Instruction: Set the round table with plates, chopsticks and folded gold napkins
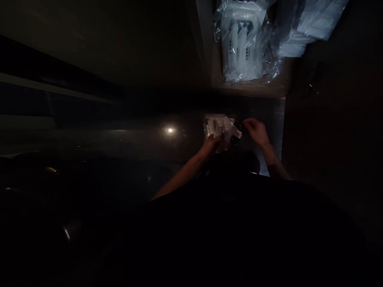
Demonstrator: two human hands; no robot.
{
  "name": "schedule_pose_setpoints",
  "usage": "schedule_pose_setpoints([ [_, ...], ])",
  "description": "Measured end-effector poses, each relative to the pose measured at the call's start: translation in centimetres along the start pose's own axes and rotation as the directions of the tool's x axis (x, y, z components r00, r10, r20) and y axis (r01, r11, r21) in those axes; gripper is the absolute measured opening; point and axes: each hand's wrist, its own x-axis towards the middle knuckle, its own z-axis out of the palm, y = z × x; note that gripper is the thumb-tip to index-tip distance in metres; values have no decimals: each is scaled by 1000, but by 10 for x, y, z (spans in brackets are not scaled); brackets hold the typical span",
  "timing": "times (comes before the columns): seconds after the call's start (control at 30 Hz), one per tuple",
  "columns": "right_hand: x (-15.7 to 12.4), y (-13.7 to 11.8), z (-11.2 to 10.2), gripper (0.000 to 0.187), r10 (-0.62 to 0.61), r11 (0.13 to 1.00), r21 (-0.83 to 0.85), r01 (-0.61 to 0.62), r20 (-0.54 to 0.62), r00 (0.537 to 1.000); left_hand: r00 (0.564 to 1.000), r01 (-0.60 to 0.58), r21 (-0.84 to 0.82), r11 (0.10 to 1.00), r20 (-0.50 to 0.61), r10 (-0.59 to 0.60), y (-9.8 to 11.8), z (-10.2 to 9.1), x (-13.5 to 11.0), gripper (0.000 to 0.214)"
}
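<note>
In the dim middle of the head view, a clear plastic bag (206,124) is filled with small white packets (220,121), several of them spilling toward its right side. My left hand (212,144) is closed at the bag's near edge, its fingers partly lost in shadow. Just right of the packets, my right hand (257,130) is raised with thumb and fingertips pinched together. Whatever is between those fingertips is too dark and small to make out. A gap separates the right hand from the bag.
Larger clear bags of white packets (243,52) rest on a brown shelf or box (249,89) at the top right, beside more white packages (317,22). Under my hands lies a dark, shiny work surface (170,139) with a bright light reflection. Much of the surroundings is black.
</note>
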Motion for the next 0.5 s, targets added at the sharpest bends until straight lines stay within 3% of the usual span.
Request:
schedule_pose_setpoints([
  [0.1, 3, 18, 19, 31, -16, 946, -318, 57, 131, 991, 994, 37, -112, 993, -100, -49, 1, -5, 2, 43],
  [0.23, -1, 17, 49, 50, -15, 801, -588, 112, 167, 986, 979, 51, -195, 979, -183, -87, 5, -4, 1, 44],
  [0.4, 2, 19, 53, 35, 2, 737, -668, 108, 162, 987, 971, 45, -213, 976, -218, -92, 11, 1, -2, 42],
  [0.5, 1, 25, 45, 31, 31, 787, -612, 75, 161, 986, 970, 50, -213, 976, -222, -99, 11, 2, -2, 41],
])
